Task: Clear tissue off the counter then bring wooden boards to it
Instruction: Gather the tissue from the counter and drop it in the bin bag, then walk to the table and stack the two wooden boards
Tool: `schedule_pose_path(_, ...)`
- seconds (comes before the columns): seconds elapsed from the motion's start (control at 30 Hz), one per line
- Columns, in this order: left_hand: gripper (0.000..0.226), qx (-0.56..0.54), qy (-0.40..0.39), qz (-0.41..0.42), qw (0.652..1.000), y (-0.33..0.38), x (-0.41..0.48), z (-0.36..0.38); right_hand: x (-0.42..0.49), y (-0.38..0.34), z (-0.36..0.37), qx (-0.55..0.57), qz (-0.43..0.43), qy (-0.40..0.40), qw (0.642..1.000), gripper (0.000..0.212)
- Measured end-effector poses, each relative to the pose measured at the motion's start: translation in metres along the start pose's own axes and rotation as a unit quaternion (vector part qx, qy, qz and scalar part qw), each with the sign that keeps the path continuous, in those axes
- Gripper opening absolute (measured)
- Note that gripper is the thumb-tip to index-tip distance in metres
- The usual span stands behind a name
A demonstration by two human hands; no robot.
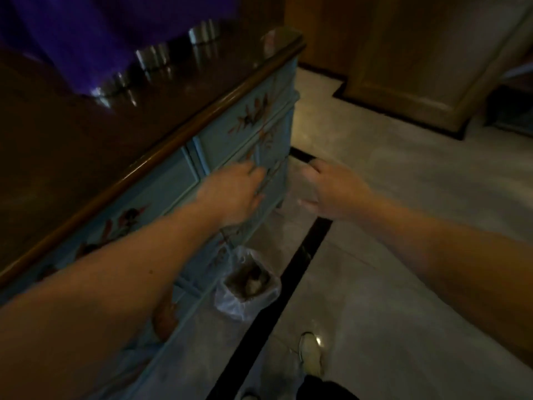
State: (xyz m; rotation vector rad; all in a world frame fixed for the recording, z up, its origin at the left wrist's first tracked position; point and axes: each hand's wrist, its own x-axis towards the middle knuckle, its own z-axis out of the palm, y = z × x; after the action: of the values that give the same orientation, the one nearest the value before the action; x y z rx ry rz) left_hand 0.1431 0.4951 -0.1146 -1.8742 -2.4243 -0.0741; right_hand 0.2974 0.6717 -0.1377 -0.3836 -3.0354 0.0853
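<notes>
The counter [86, 134] is a dark polished wooden top on a blue painted cabinet [230, 134] at the left. No tissue shows on the visible part of the top. My left hand [236, 194] reaches in front of the cabinet's drawers, fingers loosely apart and holding nothing. Just right of the cabinet corner, over the floor, my right hand [331, 192] is curled; whether it holds anything I cannot tell in the blur. Down by the cabinet's foot stands a small bin [248, 287] lined with a clear bag, with crumpled pale tissue inside. No wooden boards are in view.
Several shiny metal cups [153, 57] stand along the far side of the counter, before a purple curtain [86, 33]. A wooden door or panel [427, 53] fills the upper right. The pale tiled floor [403, 183] has a black stripe. My shoe [311, 353] shows below.
</notes>
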Motion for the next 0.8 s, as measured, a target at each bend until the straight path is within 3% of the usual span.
schedule_pose_path(0.17,0.047,0.047,0.068,0.144,0.986,0.045,-0.003,-0.078,-0.070,-0.011,-0.076,-0.059,0.082,0.062,0.993,0.067)
schedule_pose_path(0.3,0.050,0.057,0.090,0.201,0.974,0.093,0.001,-0.113,-0.139,-0.014,-0.114,-0.100,0.139,0.089,0.981,0.067)
schedule_pose_path(0.8,0.053,0.071,0.194,0.454,0.867,0.404,-0.008,-0.190,-0.484,0.006,-0.211,-0.214,0.413,0.116,0.878,0.074)
